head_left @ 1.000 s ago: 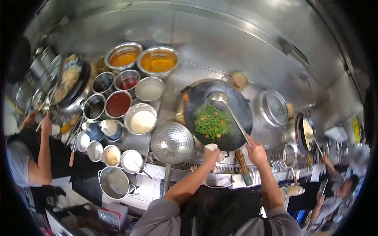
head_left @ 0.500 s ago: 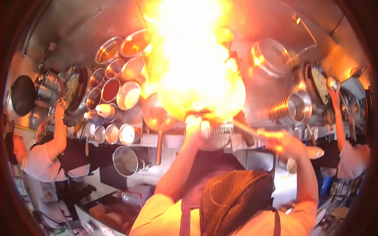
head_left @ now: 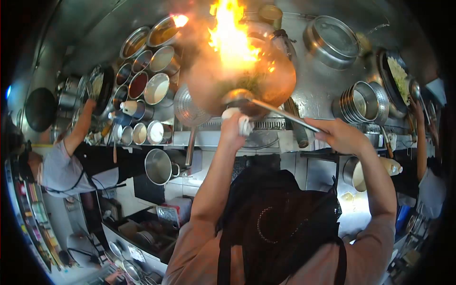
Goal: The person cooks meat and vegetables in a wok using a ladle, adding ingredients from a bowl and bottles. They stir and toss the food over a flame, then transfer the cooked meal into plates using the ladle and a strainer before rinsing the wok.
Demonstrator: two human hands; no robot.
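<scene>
My left hand (head_left: pixel 231 133) is closed round a folded white cloth (head_left: pixel 245 125) at the near rim of a big wok (head_left: pixel 279 78); the wok's grip is hidden under hand and cloth. In my right hand (head_left: pixel 343 136) is the long handle of a ladle (head_left: pixel 240 96), whose bowl sits over the wok's near side. Chopped greenery (head_left: pixel 251 84) shows inside the wok through smoke. Tall flames (head_left: pixel 232 40) rise from its far left part.
Metal pots of sauces and powders (head_left: pixel 157 89) stand left, beside a perforated strainer (head_left: pixel 191 107). A large lidded pot (head_left: pixel 331 42) and stacked steel containers (head_left: pixel 358 102) stand right. Co-workers (head_left: pixel 71 166) handle other woks at both sides.
The huge fireball over the wok has shrunk to a narrower flame, and the wok's contents and ladle bowl now show. My right hand has moved slightly up with the ladle.
</scene>
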